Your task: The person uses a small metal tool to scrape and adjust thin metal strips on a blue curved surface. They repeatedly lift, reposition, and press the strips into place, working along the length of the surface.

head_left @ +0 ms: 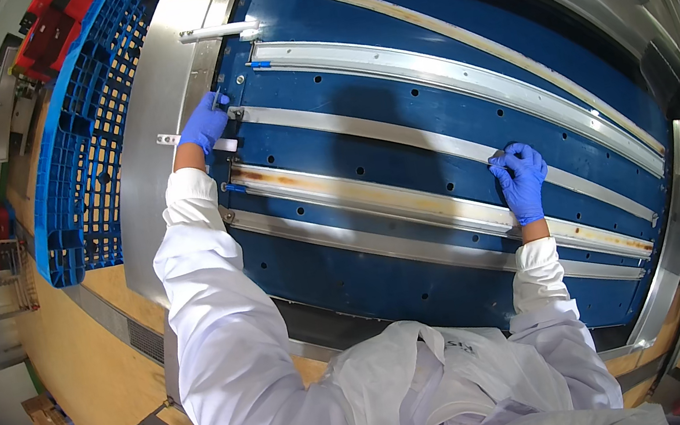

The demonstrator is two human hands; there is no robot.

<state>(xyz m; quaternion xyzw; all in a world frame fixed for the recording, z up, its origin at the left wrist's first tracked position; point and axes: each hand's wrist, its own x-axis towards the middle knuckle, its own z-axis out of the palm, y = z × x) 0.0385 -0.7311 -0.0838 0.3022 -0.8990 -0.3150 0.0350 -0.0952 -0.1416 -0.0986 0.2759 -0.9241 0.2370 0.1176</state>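
Both hands wear blue-violet gloves. My left hand is closed at the left end of a long flat metal strip, beside a short white bracket; a small dark metal piece shows by its fingertips, too little to name. Farther along that strip, my right hand pinches at its edge, with something small and greyish under the fingertips. Just nearer to me lies a metal rail with rusty brown stains. Another pale rail runs on the far side. All of them lie across a dark blue panel with round holes.
A yellowed narrow strip slants across the far part of the panel. Near me runs another thin metal strip. A steel frame borders the panel's left side. Beyond it stands a blue plastic pallet on its edge.
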